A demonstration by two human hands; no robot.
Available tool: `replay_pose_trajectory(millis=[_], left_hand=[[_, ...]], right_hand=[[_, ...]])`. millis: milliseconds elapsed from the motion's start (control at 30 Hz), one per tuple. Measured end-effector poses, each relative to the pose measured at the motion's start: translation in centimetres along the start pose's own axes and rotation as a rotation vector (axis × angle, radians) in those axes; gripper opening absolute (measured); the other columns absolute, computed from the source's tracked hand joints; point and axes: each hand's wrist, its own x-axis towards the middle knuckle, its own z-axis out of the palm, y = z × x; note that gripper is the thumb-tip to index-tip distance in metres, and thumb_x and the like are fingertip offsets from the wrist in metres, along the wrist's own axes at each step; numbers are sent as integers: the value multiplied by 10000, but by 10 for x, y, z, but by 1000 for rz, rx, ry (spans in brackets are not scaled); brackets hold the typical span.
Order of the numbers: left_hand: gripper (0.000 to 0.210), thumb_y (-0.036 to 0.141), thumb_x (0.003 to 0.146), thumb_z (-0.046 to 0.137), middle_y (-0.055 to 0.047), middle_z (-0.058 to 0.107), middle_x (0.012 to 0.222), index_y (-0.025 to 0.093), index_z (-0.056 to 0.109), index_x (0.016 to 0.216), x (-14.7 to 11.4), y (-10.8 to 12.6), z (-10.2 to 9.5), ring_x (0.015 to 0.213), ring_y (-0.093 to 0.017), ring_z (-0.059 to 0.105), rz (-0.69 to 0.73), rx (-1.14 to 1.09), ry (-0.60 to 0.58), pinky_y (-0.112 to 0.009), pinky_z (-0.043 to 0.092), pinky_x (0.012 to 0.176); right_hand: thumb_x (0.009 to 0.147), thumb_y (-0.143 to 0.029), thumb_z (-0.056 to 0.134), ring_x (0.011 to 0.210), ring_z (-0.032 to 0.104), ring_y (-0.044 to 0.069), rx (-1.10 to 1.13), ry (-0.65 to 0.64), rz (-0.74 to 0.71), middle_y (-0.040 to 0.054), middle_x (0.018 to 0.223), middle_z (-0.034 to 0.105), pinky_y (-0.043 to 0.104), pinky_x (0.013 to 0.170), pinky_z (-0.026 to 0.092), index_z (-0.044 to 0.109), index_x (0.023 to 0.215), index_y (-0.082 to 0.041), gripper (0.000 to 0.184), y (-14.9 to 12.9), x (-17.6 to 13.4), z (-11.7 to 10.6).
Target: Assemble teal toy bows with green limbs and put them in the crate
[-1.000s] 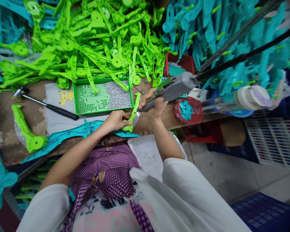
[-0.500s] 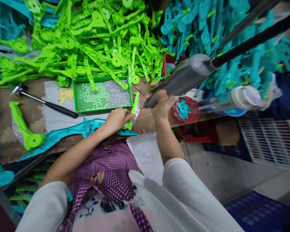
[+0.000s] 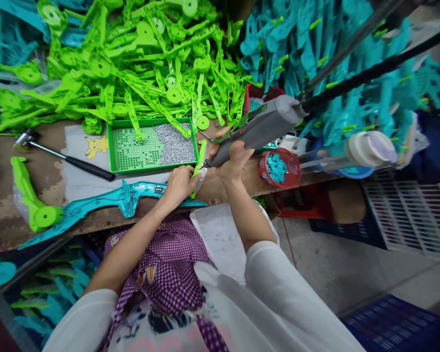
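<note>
My right hand point(image 3: 234, 161) is wrapped round a grey electric screwdriver point(image 3: 258, 127), held slantwise with its tip pointing down and left. The tip reaches the bright green arm piece point(image 3: 201, 152) at the right end of a long turquoise toy-bow-shaped shell point(image 3: 106, 198). My left hand point(image 3: 181, 183) closes its fingers on that green piece, pressing it against the shell; its fingertips are partly hidden. Another green arm point(image 3: 46, 217), partly in clear plastic, lies at the shell's left end. Just beyond my hands is a green tray point(image 3: 109, 146) with small silver screws point(image 3: 176, 142).
A hammer point(image 3: 88, 167) lies left of the tray. Bright green parts point(image 3: 132, 63) are heaped behind it, turquoise parts point(image 3: 337, 68) at back right. A red basket point(image 3: 291, 178) of small turquoise pieces stands right of my hand. Cables point(image 3: 374, 68) run from the screwdriver to the upper right.
My right hand has brought the screwdriver left and slightly down, its tip now at the green piece. My left hand stays by the shell's right end.
</note>
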Motion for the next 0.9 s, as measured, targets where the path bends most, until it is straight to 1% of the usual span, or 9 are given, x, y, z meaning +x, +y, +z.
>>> replay_pose_trajectory(millis=[167,333,433,533,667,800,900], left_hand=[[274,369,916,580,-107,751,960,170,731,1030,0,1,1,896,-257,685,-16,-14,4,-339,473,800],[278,374,899,606,-103,755,918,167,740,1029,1,1,0,878,-256,693,-37,-50,4,-337,484,800],[283,382,896,612,-107,757,916,165,741,1023,2,2,0,889,-264,696,-37,-41,8,-341,485,809],[271,366,894,615,-110,756,935,163,738,1023,1,2,0,917,-277,695,-30,-30,17,-348,481,814],[276,373,892,616,-104,756,938,165,733,1030,0,1,0,912,-272,695,-31,-45,22,-345,479,802],[285,406,876,639,-81,754,888,168,726,1007,2,-1,2,865,-244,694,-48,-90,17,-328,482,778],[281,389,864,662,-80,747,899,153,713,1006,3,-2,2,860,-231,687,-43,-105,28,-324,482,777]], right_hand=[[650,-841,529,412,521,100,-18,-15,30,-59,507,501,237,411,452,616,792,-239,625,10,0,-1],[645,-849,522,405,516,96,-7,-42,25,-64,493,497,227,403,435,614,794,-239,635,11,0,-2],[665,-820,540,413,528,96,-12,-38,44,-64,492,500,220,406,440,604,780,-233,602,11,1,-1],[683,-785,564,415,529,95,-5,-43,47,-65,481,490,212,400,437,576,724,-227,559,10,3,2],[683,-792,549,417,522,99,13,-65,40,-59,470,468,222,396,440,512,639,-231,564,8,6,4],[678,-807,526,397,479,90,16,-65,26,-61,461,443,226,390,423,484,611,-235,577,11,2,2],[655,-807,553,392,460,82,19,-88,9,-58,465,457,226,389,409,482,597,-228,586,15,-3,-2]])
